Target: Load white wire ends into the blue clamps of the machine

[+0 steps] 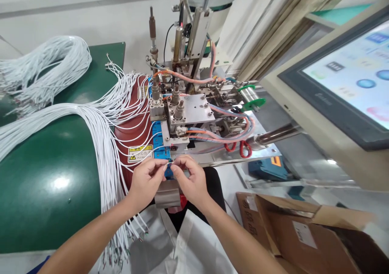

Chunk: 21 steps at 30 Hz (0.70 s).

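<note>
My left hand [146,180] and my right hand [191,180] meet at the front of a small metal machine [185,116], fingertips pinched together at a blue fixture block [161,144]. Both hands pinch something small at the block, likely the end of a thin white wire [138,150]; it is too small to make out. A large bundle of white wires [91,124] drapes from the left over a green surface [51,176] and a dark red cover [133,128] toward my left hand.
A touchscreen panel [349,79] stands at the right. An open cardboard box [304,233] sits at lower right. More coiled white wires [42,67] lie at far left. Orange and blue hoses [219,132] and red loops run over the machine. White cloth [188,245] lies below my hands.
</note>
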Motion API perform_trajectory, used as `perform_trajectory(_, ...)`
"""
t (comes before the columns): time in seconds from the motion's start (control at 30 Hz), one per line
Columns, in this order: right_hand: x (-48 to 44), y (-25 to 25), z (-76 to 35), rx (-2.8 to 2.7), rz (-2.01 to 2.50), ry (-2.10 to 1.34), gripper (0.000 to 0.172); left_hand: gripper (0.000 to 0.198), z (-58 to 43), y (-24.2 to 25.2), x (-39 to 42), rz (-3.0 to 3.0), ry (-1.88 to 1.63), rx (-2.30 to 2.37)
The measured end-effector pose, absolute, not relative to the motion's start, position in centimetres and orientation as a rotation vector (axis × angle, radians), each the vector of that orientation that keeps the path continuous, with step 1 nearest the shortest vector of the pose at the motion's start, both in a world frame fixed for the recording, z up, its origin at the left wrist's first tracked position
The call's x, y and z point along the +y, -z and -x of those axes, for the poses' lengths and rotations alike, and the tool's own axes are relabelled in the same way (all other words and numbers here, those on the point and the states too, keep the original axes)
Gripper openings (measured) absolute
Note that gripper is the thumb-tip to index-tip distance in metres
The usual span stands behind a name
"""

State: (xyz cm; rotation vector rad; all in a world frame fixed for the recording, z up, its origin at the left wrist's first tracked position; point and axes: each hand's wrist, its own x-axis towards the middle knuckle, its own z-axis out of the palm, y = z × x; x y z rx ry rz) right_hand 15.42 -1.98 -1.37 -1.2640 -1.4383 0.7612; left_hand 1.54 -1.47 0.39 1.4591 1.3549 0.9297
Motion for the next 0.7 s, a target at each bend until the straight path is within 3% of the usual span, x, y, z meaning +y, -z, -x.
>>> perform_trajectory(0.33,-1.81,1.17,-15.62,-1.378,1.286,-0.87,0.008,0.016,-1.65,-0.4,-1.58,-1.324,-0.871,1.34)
perform_trajectory(0.57,-2.02,1.4,-15.49,-1.415,1.312,-0.857,0.011,0.03,-1.47,-0.46,-1.19,-1.19,-0.791,1.26)
perform_trajectory(0.7,-2.21,1.6,-15.11,-1.41,1.362,-0.805,0.014,0.026,-1.72,-0.06,-1.4,-1.216,-0.864,1.293)
